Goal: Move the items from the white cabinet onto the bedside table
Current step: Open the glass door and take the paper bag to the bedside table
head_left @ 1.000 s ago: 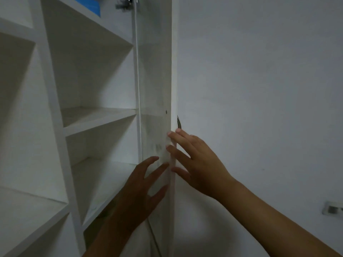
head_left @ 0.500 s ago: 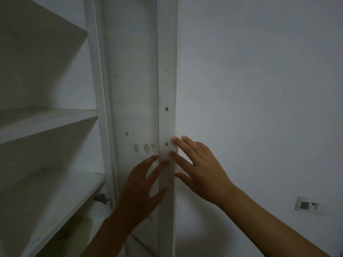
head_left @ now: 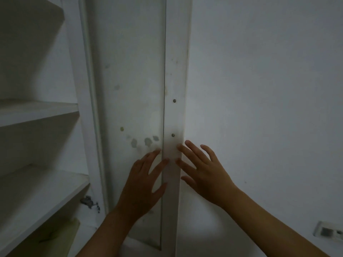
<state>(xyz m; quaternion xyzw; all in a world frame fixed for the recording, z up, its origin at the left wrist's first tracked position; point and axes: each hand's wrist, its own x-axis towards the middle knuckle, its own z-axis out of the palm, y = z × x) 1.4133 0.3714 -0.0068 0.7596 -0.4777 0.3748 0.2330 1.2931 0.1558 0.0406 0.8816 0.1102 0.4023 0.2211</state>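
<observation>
White wall (head_left: pixel 259 89) fills the right side. Both hands are spread flat on the white cabinet door (head_left: pixel 130 71), holding nothing. My left hand (head_left: pixel 143 186) lies on its inside face, and my right hand (head_left: pixel 206 175) touches its thin edge (head_left: pixel 175 117). Bare shelves (head_left: pixel 37 112) sit to the left.

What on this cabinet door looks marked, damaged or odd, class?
Grey-green blotches stain the inner face of the cabinet door, just above the left hand; they resemble patches of residue or chipped finish.
</observation>
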